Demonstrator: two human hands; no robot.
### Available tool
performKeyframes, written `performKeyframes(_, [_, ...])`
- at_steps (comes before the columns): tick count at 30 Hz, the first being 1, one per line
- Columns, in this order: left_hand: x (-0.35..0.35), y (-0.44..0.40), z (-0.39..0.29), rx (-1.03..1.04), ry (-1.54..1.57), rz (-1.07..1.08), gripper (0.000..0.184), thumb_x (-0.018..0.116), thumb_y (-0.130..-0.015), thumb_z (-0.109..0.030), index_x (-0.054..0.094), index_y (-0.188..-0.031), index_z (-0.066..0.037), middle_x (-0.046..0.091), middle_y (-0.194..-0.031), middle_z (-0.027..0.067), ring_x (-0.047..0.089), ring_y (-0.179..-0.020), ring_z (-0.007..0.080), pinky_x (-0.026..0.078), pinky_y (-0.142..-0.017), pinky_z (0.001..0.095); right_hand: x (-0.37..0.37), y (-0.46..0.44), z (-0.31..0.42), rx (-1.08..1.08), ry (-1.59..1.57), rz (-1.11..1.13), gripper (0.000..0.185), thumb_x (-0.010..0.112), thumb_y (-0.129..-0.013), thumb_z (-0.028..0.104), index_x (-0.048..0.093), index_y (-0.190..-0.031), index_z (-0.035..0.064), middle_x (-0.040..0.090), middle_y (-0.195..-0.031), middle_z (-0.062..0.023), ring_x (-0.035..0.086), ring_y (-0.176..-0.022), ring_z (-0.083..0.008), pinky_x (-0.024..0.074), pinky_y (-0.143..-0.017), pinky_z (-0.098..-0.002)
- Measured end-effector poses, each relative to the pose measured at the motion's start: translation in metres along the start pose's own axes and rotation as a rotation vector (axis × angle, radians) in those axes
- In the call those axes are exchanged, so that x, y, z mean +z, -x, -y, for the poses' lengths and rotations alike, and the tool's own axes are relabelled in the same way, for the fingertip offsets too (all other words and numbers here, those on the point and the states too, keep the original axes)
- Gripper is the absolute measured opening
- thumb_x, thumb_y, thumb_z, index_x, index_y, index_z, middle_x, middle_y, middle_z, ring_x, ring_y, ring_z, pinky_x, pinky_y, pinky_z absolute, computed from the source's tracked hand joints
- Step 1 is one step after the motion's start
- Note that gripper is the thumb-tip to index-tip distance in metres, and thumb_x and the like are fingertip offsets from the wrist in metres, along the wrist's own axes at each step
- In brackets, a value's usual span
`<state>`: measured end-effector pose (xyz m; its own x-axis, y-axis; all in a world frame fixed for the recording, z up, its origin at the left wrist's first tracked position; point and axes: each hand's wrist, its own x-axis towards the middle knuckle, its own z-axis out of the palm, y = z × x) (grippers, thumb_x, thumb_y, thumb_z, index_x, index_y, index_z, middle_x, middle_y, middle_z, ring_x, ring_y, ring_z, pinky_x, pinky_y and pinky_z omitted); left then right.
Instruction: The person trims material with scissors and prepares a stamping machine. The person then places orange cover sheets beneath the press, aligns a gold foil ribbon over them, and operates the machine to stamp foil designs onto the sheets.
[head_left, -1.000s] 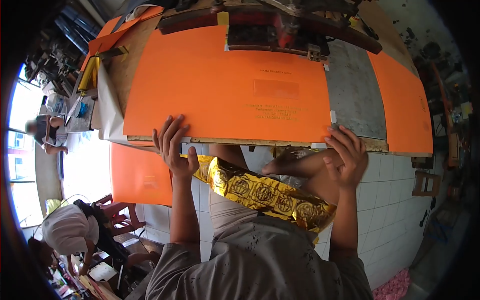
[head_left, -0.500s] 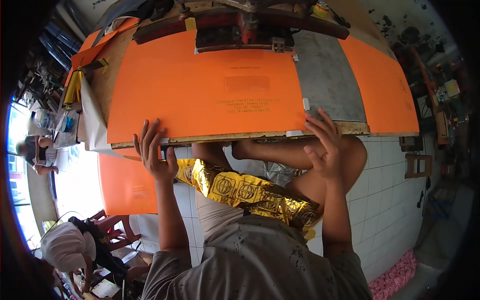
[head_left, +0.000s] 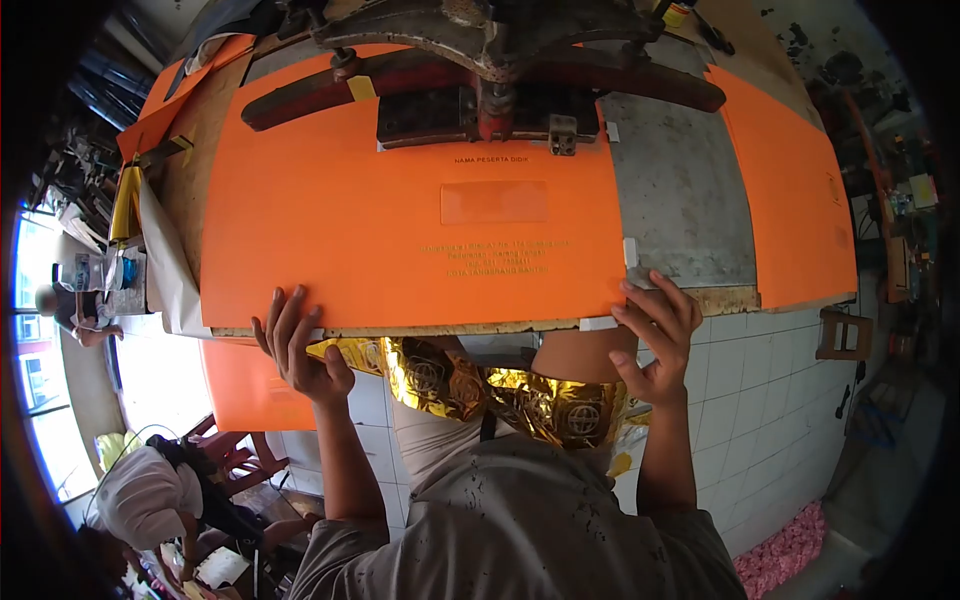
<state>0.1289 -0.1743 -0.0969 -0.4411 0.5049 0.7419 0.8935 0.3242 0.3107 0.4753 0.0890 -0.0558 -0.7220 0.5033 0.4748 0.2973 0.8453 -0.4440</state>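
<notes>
A large orange printed sheet (head_left: 320,220) lies flat under the press, with gold-coloured lettering and a rectangular window or panel in its middle. My left hand (head_left: 302,345) is at its front left edge, fingers spread and tips resting by the rim. My right hand (head_left: 660,340) is at the front right corner, fingers apart, touching near the small white stops (head_left: 600,323). Neither hand grips anything. Over the back part of the sheet sits the dark metal press head (head_left: 490,115). Crumpled gold foil (head_left: 435,380) hangs across my lap below the table edge.
A grey metal plate (head_left: 683,190) shows right of the sheet, and another orange sheet (head_left: 790,200) lies beyond it. More orange sheets (head_left: 265,400) are at lower left. A person in a white top (head_left: 150,495) bends over on the left. A wooden stool (head_left: 845,335) stands at right.
The view has shifted, so the table and press appear lower and nearer. My right leg has moved down from its crossed position, and the foil is bunched differently. Both hands remain at the sheet's front edge.
</notes>
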Motion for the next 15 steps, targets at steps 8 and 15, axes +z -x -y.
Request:
performKeyframes(8, [-0.0015,-0.0002,-0.0022,0.001,-0.018,0.028,0.040,0.047,-0.104,-0.043,0.067,-0.118,-0.011,0.071,-0.131,0.0144,0.059,-0.134,0.0394,0.022,-0.124,0.0589,0.0009,0.0024,-0.0031,0.021,0.012,0.009,0.040,0.067,-0.090,0.045,0.080,-0.112,0.0138,0.073,-0.131,-0.0024,0.053,-0.136,-0.0312,0.0294,-0.112,-0.0436])
performKeyframes(15, [-0.0025,0.0000,-0.0034,-0.016,-0.021,0.022,0.041,0.046,-0.103,-0.047,0.067,-0.114,-0.013,0.071,-0.130,0.0145,0.059,-0.133,0.0387,0.021,-0.125,0.0596,0.0032,0.0056,-0.0054,0.023,0.008,-0.012,0.042,0.066,-0.091,0.047,0.080,-0.111,0.0130,0.074,-0.128,-0.0037,0.054,-0.134,-0.0325,0.0302,-0.111,-0.0441])
